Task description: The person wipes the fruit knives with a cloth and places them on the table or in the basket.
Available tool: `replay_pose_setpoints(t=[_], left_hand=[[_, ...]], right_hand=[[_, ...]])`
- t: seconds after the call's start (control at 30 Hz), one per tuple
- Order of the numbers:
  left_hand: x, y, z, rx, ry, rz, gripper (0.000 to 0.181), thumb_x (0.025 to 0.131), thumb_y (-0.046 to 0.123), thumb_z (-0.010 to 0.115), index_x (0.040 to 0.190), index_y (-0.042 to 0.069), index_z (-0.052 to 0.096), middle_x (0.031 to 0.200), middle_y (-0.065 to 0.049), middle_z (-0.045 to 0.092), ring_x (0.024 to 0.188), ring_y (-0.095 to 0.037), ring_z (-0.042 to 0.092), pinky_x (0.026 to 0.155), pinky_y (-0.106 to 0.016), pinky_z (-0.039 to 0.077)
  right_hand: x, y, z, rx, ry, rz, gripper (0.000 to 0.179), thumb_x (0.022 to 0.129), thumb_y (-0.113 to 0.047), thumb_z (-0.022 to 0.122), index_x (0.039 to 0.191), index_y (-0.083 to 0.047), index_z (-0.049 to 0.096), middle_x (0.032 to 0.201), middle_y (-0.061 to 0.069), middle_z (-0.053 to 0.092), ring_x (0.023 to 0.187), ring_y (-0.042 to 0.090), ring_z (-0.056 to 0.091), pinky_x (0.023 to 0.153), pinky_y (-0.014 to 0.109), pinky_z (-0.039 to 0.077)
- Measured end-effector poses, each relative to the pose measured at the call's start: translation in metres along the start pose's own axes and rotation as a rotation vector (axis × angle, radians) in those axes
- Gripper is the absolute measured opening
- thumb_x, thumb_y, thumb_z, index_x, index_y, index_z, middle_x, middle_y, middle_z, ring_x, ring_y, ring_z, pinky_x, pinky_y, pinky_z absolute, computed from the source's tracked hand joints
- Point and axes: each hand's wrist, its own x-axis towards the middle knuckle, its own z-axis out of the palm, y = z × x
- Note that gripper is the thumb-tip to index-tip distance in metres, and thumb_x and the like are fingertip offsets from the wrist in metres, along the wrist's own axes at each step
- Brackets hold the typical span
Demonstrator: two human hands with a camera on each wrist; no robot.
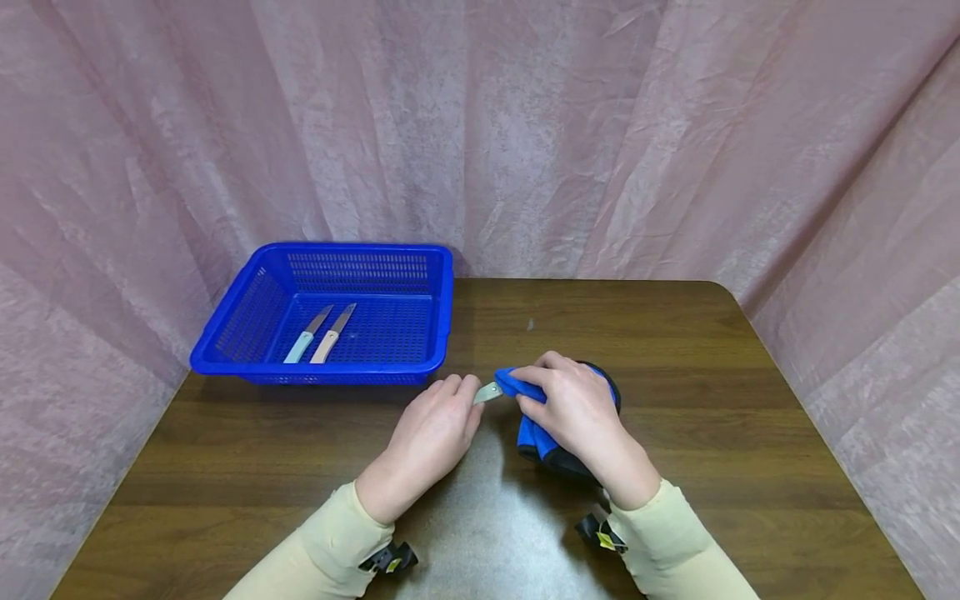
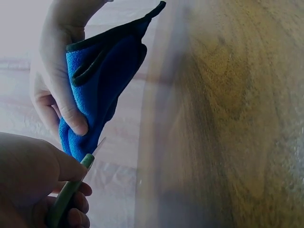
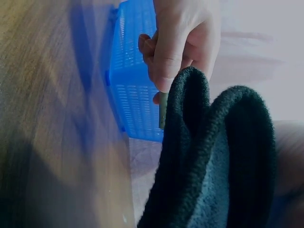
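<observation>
My left hand [image 1: 437, 425] grips a small knife by its pale green handle [image 1: 487, 392], fingers curled round it. In the left wrist view a short bit of the knife's blade [image 2: 99, 146] shows beyond the handle; the rest is hidden by the cloth. My right hand [image 1: 573, 407] pinches a blue cloth [image 2: 102, 80] with dark edging, its thumb pressing a fold right at the blade. The cloth hangs bunched under the right palm, above the wooden table. In the right wrist view the dark edge of the cloth [image 3: 213, 128] covers much of the fingers.
A blue plastic basket [image 1: 442, 333] stands at the back left of the wooden table [image 1: 675, 333]. Inside it lie two knives side by side, one with a light blue handle [image 1: 298, 347] and one with a peach handle [image 1: 324, 347]. A pink curtain [image 1: 525, 133] hangs behind the table.
</observation>
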Motion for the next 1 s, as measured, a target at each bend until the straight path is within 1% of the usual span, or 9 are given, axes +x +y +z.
replay_pose_setpoints(t=[0.2,0.37,0.5,0.73,1.0], left_hand=[[0.000,0.000,-0.001,-0.002,-0.012,-0.010,0.022,0.101,0.014,0.082,0.103,0.006,0.062,0.081,-0.005,0.057,0.071,-0.027,0.059,0.060,-0.039,0.050],[0.001,0.001,-0.003,-0.011,-0.033,-0.023,0.020,0.102,0.015,0.081,0.105,0.006,0.063,0.082,-0.004,0.057,0.071,-0.025,0.058,0.060,-0.037,0.049],[0.001,0.001,-0.004,-0.011,-0.044,-0.029,0.019,0.103,0.015,0.080,0.106,0.006,0.063,0.083,-0.004,0.057,0.071,-0.024,0.057,0.060,-0.036,0.048],[0.001,0.001,-0.005,-0.001,-0.022,-0.021,0.020,0.102,0.015,0.081,0.105,0.006,0.063,0.082,-0.004,0.057,0.071,-0.025,0.057,0.060,-0.037,0.048],[0.001,-0.001,-0.004,0.001,0.001,-0.014,0.020,0.101,0.014,0.081,0.104,0.006,0.063,0.082,-0.005,0.058,0.071,-0.027,0.058,0.060,-0.039,0.050]], right_hand=[[0.000,0.001,-0.001,-0.007,0.012,-0.003,0.032,0.094,-0.023,0.087,0.126,-0.023,0.085,0.110,0.002,0.075,0.095,0.025,0.073,0.085,0.047,0.059],[0.001,0.005,-0.002,-0.011,0.011,0.003,0.032,0.094,-0.023,0.087,0.126,-0.023,0.085,0.111,0.002,0.075,0.096,0.026,0.073,0.087,0.048,0.058],[0.001,0.007,-0.003,-0.014,0.015,0.005,0.032,0.094,-0.022,0.087,0.126,-0.022,0.084,0.110,0.003,0.075,0.094,0.027,0.073,0.086,0.047,0.059],[0.002,0.011,-0.005,-0.019,0.021,0.021,0.032,0.095,-0.022,0.086,0.126,-0.023,0.085,0.108,0.003,0.075,0.090,0.026,0.072,0.080,0.046,0.058],[0.003,0.017,-0.005,-0.016,0.018,0.044,0.032,0.095,-0.023,0.085,0.127,-0.024,0.085,0.108,0.003,0.075,0.089,0.026,0.071,0.079,0.047,0.058]])
